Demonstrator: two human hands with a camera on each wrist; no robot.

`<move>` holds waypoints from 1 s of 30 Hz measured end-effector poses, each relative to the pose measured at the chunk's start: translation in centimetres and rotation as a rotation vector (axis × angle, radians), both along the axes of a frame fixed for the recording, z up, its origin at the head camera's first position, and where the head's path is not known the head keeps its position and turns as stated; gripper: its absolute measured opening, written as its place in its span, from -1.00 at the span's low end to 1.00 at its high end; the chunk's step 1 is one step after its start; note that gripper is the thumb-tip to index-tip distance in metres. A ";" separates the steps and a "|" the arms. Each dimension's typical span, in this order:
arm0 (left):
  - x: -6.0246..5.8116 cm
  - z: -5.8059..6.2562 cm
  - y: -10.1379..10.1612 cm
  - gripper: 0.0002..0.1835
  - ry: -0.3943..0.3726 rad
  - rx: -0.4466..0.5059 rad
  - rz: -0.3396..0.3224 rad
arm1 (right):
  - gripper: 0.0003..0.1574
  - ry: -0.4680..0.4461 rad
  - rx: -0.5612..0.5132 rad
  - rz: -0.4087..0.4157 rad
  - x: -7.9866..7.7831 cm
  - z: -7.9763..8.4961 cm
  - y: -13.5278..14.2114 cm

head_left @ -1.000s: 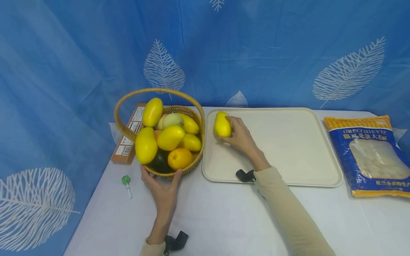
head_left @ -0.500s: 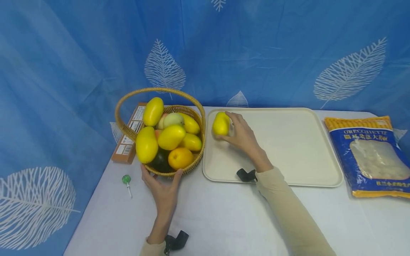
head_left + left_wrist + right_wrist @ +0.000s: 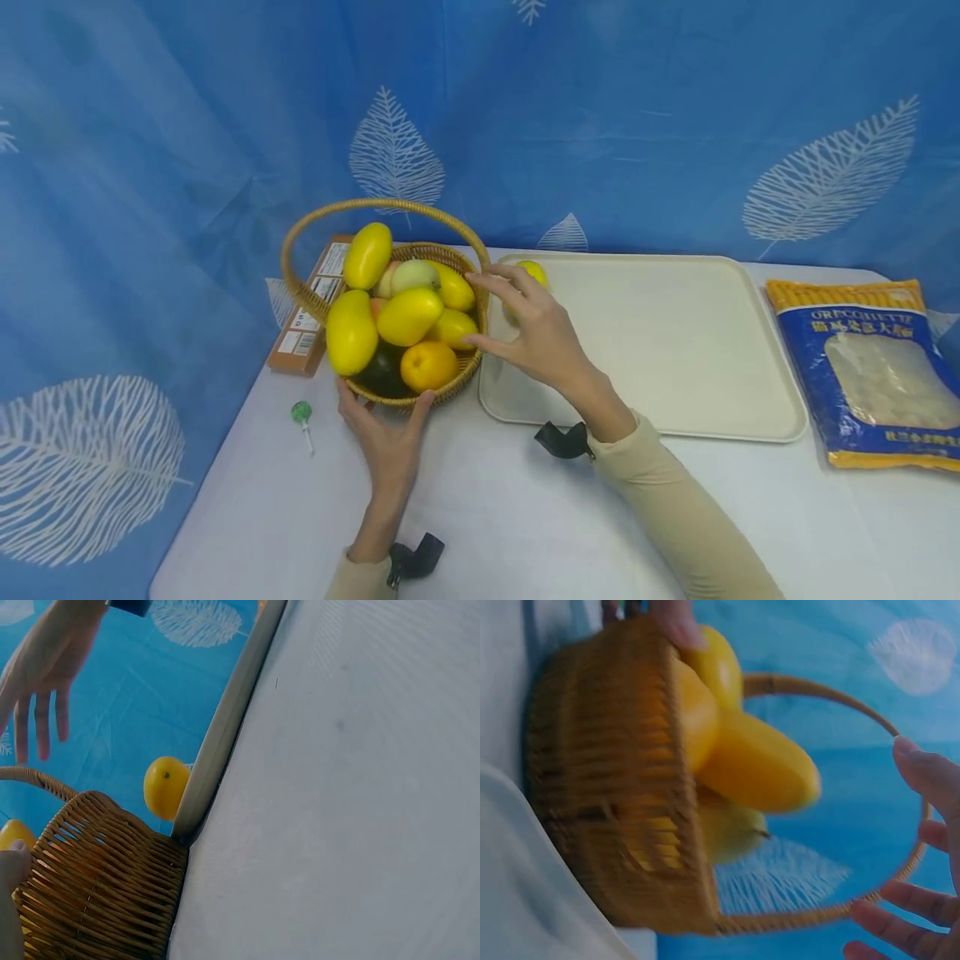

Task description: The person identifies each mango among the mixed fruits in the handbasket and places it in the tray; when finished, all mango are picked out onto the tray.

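A wicker basket (image 3: 408, 402) with a tall arched handle holds several yellow mangoes (image 3: 410, 317), an orange (image 3: 429, 366), a dark avocado (image 3: 385, 371) and a pale green fruit (image 3: 415, 275). At its near side, my left hand (image 3: 386, 442) holds the basket, thumb at the rim in the left wrist view. My right hand (image 3: 536, 329) hovers by the basket's right rim with fingers spread and nothing in them. Behind that hand, partly hidden, one yellow mango (image 3: 534, 272) rests at the left end of the cream tray (image 3: 645, 350); it shows as a mango (image 3: 166, 787) in the left wrist view.
Right of the tray lies a blue and yellow pasta bag (image 3: 873, 367). A brown box (image 3: 300, 342) sits behind the basket's left side. On the white cloth at left is a green lollipop (image 3: 302, 412). A blue leaf-print curtain (image 3: 637, 150) backs the table.
My right hand has let go of the mango, leaving it on the tray, and has moved left to the basket. The left hand stays at the basket. The head view has shifted slightly.
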State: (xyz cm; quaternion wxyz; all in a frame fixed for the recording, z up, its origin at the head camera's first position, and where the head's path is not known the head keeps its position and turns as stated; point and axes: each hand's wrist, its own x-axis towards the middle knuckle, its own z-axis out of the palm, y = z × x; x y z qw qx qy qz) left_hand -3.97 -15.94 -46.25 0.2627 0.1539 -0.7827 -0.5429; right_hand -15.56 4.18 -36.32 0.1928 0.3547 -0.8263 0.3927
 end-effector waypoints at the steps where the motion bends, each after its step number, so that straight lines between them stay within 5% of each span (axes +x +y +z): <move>1: 0.0 0.0 0.0 0.26 -0.001 -0.001 -0.001 | -0.12 -0.006 0.010 0.019 0.2 -0.1 -0.5; 13: -0.1 0.0 -0.1 0.26 -0.025 -0.019 -0.006 | -0.18 -0.036 0.125 0.122 -0.5 -2.4 -4.9; 30: -0.3 0.4 -0.3 0.25 -0.036 -0.014 -0.002 | -0.50 -0.117 -0.009 0.167 -1.7 -3.9 -6.5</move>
